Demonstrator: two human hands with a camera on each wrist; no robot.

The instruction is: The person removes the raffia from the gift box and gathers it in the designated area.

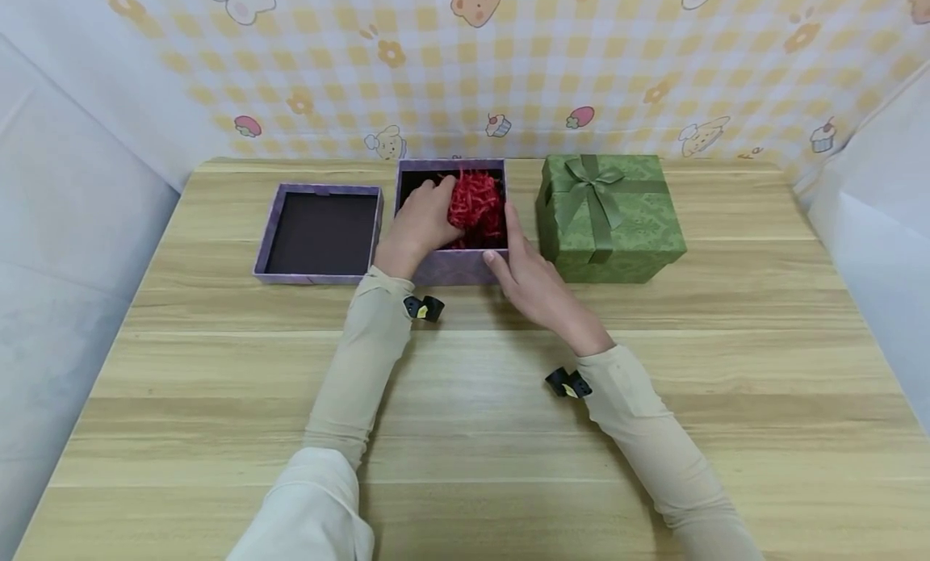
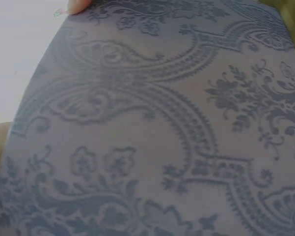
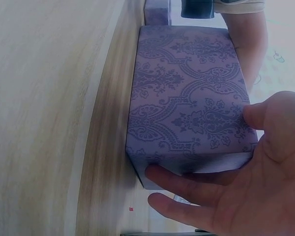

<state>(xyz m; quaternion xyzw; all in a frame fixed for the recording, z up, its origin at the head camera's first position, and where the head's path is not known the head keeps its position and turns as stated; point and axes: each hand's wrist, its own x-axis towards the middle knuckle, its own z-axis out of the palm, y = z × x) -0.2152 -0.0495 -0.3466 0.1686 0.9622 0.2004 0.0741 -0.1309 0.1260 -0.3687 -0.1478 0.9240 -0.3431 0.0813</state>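
Note:
A purple patterned box [image 1: 459, 269], lidless with a dark inside, stands at the back middle of the table. Red shredded paper [image 1: 475, 199] is bunched in it. My left hand [image 1: 424, 222] reaches in over the front left and grips some of that paper; its fingertips are hidden. Outside the box's front right corner is my right hand [image 1: 534, 282], thumb at the top front edge and fingers extended along the right side [image 3: 196, 191]. The patterned front panel of the box [image 2: 137, 123] fills the left wrist view, where the left hand's grip cannot be seen.
Left of the box lies a shallow purple lid [image 1: 320, 278], its dark inside up. To the right, close to my right hand, stands a closed green gift box [image 1: 617, 238] with a ribbon bow. A checked cloth [image 1: 436, 77] hangs behind the wooden table [image 1: 465, 432].

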